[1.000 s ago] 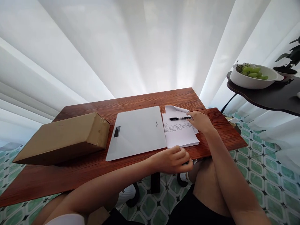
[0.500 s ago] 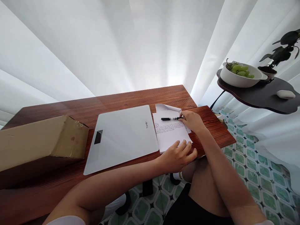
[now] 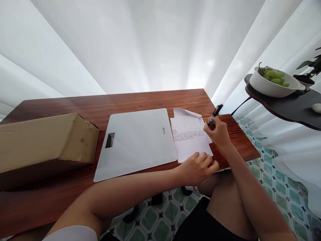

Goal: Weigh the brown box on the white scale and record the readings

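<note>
1. Closed around a black pen (image 3: 215, 114), the right hand (image 3: 217, 133) holds it tilted, its upper end pointing up and away, above the right edge of the white printed paper sheet (image 3: 191, 140).
2. Fingers of the left hand (image 3: 199, 167) lie loosely spread, fingertips pressing the sheet's near edge; they grasp nothing.
3. Just left of the paper lies a flat white glass bathroom scale (image 3: 136, 142) on the reddish-brown wooden table (image 3: 75, 197).
4. A brown cardboard box (image 3: 42, 144) sits at the table's left.

Right hand (image 3: 218, 133) holds a black pen (image 3: 215, 114) above printed paper (image 3: 191, 139); left hand (image 3: 200, 167) presses its near edge.
</note>
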A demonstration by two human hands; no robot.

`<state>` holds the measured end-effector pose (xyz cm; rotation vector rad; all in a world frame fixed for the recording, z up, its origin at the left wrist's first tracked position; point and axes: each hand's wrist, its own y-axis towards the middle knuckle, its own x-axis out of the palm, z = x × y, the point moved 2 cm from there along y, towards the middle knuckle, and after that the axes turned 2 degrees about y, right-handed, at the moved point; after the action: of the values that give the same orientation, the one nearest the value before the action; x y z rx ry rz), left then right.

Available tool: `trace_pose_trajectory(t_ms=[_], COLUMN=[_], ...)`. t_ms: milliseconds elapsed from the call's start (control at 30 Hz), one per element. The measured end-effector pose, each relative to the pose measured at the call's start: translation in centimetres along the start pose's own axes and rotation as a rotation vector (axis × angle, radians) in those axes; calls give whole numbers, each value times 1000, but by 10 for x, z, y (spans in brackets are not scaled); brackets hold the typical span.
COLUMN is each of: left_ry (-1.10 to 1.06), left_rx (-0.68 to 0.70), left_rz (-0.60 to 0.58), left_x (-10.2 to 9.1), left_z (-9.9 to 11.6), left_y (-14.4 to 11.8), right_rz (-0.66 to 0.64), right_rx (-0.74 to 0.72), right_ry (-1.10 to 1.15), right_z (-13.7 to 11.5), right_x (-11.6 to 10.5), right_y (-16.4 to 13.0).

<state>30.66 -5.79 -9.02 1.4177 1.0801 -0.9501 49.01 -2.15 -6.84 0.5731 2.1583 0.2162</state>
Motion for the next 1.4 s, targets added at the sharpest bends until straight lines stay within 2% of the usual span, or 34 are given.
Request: trace_pose_trajectory(t_ms=[100, 300, 400, 933, 1267, 1400], left_ry=[-4, -14, -7, -28, -55, -57], left_rx=[-5, -13, -23, -31, -35, -34], left_rz=[-4, -11, -6, 17, 39, 11], left_x=[1, 0, 0, 3, 4, 4], left_z=[0, 0, 0, 0, 0, 0], left_y=[0, 2, 3, 2, 3, 3], right_rz=[-10, -248, -310, -229, -254, -261], right_rx=[2, 64, 97, 129, 119, 136], right_ry=[119, 412, 484, 389, 353, 357], right_z=[-2, 1, 2, -7, -8, -7], right_x=[1, 8, 13, 33, 36, 37], right_y=[-4, -9, -12, -23, -21, -22])
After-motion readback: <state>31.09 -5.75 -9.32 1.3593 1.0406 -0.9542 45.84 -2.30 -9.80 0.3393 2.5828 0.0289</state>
